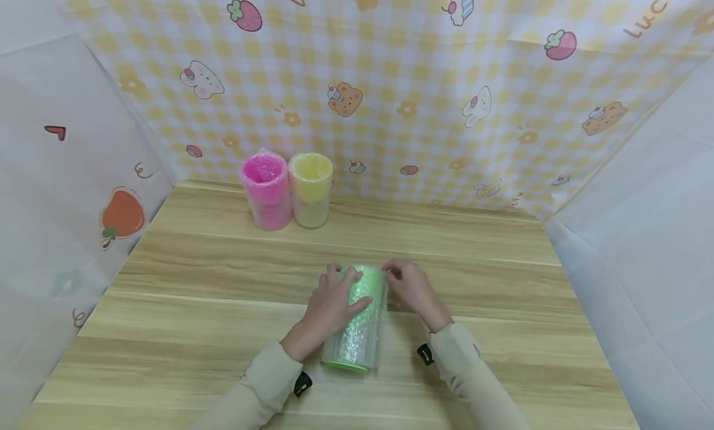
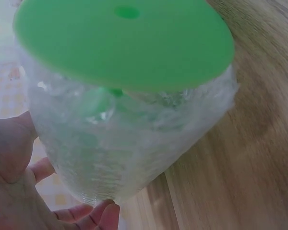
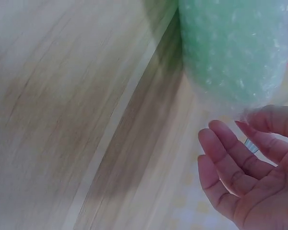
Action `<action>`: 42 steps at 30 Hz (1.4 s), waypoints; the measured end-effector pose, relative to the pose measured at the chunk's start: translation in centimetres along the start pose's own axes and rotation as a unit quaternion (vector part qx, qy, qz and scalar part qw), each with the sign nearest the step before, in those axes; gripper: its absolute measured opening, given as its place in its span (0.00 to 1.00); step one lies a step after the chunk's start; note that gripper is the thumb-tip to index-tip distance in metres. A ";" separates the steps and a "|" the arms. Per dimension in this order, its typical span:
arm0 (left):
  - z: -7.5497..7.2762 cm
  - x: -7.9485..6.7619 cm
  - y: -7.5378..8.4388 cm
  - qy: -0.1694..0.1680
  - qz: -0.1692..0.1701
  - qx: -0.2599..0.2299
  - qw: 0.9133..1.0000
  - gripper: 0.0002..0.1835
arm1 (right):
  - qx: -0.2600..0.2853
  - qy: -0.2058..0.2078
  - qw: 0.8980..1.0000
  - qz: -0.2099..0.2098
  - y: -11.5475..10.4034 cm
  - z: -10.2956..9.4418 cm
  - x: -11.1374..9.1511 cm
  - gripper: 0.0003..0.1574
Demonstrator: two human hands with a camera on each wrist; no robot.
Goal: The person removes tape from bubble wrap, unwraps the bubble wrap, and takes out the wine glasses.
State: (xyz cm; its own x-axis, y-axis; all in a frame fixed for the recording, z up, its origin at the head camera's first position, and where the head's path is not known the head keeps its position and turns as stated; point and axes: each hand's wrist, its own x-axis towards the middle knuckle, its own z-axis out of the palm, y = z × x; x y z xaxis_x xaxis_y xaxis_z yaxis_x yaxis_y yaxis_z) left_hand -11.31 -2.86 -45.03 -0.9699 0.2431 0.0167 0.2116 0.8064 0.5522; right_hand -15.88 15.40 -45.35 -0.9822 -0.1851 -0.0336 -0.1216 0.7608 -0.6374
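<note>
A green cup [image 1: 355, 337] lies on the table wrapped in clear bubble wrap [image 3: 235, 57], its green disc-shaped end [image 2: 125, 43] toward the person. My left hand [image 1: 333, 300] grips it from the left, with fingers over its far part and the thumb across its upper side. At the far right corner of the wrapping, my right hand [image 1: 411, 285] pinches the edge of the bubble wrap between thumb and index finger. The other right fingers [image 3: 230, 160] are loosely bent and hold nothing.
A pink cup [image 1: 272, 210] and a yellow cup [image 1: 311, 207], both in bubble wrap, stand upright side by side at the back left of the wooden table [image 1: 474, 250]. Behind them hangs a yellow checked cloth [image 1: 390, 139]; white cloth [image 1: 641, 232] hangs at the sides.
</note>
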 end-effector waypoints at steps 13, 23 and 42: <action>0.0 -0.1 -0.1 0.001 0.008 -0.001 1.000 0.27 | 0.081 -0.043 0.993 0.072 1.4 0.3 0.0 0.11; 0.0 -0.2 0.1 0.003 0.007 0.001 1.000 0.27 | 0.069 -0.056 0.991 0.103 2.7 0.4 -0.2 0.10; 0.2 -0.1 0.3 0.016 0.033 0.023 0.999 0.26 | 0.069 -0.100 0.990 -0.070 2.8 -0.6 1.4 0.14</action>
State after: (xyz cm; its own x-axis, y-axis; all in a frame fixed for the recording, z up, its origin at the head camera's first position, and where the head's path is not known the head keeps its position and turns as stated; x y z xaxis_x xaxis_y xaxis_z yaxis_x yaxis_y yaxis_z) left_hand -11.11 -2.52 -45.02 -0.9566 0.2806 0.0787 0.2804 0.8126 0.5110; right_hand -17.69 17.62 -46.66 -0.9072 -0.4128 -0.0804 -0.2202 0.6290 -0.7456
